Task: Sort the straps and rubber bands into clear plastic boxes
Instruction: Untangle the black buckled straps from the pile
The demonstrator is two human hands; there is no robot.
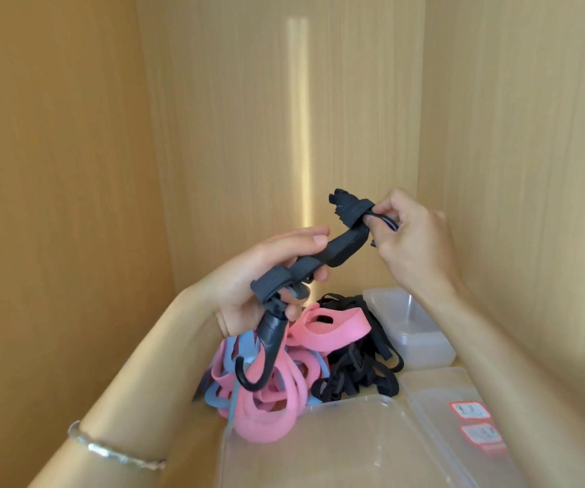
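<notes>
We are holding grey strap (340,248) up above pile; left hand (249,287) is gripping lower part, fingers curled round it, black hook (266,346) hanging below palm; right hand (410,241) is pinching knotted upper end with thumb and fingertips; pink and blue rubber bands (277,406) are lying against near clear box (337,459); black straps (365,368) are lying just beside far clear box (421,332).
</notes>
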